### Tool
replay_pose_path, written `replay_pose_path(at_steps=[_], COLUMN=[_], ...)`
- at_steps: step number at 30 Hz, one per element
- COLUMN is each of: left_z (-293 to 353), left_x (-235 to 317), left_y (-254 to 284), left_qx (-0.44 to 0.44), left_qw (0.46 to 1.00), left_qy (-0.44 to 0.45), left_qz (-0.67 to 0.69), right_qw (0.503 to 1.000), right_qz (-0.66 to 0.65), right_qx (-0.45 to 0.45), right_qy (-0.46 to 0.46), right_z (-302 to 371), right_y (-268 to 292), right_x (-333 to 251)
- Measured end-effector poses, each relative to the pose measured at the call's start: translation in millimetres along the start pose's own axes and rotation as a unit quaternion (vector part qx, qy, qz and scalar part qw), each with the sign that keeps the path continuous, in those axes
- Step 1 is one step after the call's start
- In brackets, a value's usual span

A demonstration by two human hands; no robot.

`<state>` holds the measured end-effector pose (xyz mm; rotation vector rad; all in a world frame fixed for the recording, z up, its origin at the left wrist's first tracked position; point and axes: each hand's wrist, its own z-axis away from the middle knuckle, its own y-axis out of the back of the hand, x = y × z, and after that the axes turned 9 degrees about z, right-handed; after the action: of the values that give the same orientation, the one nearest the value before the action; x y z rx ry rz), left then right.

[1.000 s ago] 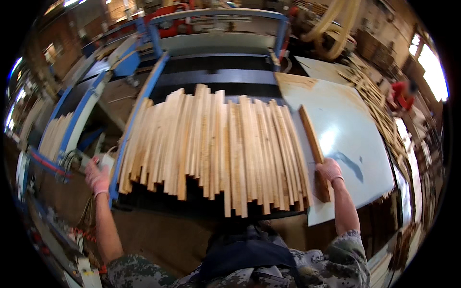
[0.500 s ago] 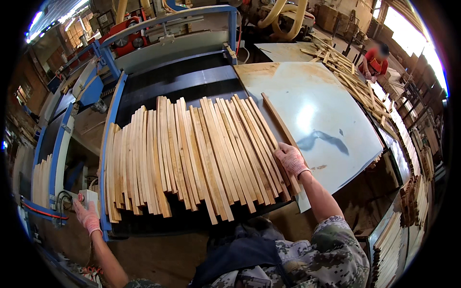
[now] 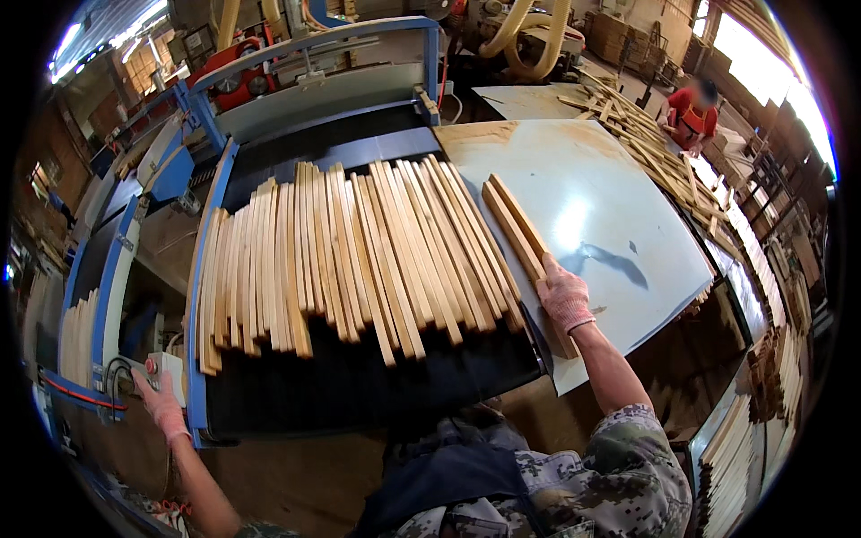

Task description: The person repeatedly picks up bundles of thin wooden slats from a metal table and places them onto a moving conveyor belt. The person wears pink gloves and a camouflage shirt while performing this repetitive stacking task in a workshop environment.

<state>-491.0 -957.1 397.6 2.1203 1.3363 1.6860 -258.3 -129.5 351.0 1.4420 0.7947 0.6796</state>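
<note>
Strip pair (image 3: 511,224) | clasped beneath right hand (image 3: 563,296) | left hand (image 3: 161,405) loosely spread near control box (image 3: 175,373)

The row of wooden strips (image 3: 359,260) has slid forward — farther up the black belt (image 3: 359,394).

The wooden strips (image 3: 350,260) are pale honey, some darker tan; the belt (image 3: 359,390) is black, the rail (image 3: 196,399) blue, the table (image 3: 628,193) pale grey-blue (rusty brown toward one edge), the gloves (image 3: 565,298) pinkish, the sleeve (image 3: 619,462) grey-green camouflage.
</note>
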Motion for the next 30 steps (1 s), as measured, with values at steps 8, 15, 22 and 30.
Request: replay_pose_path(at_steps=[8,15,22,30], left_z=[187,347,452,502], left_x=[92,19,-123,-77], left_y=[-33,-137,-202,-235], left_qx=[-0.575,-0.715,-0.811,-0.677], left_qw=[0.712,0.626,0.539,0.576], left_qy=[0.010,0.310,0.116,0.423], left_qz=[0.402,0.005,-0.195,-0.176], right_qw=[0.980,0.994,0.997,0.962], right_qz=[0.083,0.036,-0.015,-0.189], right_qx=[0.173,-0.061,-0.016,0.149], right_qy=[0.054,-0.083,-0.071,-0.131], right_z=[1,-4,9,110], right_y=[2,-2,4,-29], right_x=[-10,-2,-6,79])
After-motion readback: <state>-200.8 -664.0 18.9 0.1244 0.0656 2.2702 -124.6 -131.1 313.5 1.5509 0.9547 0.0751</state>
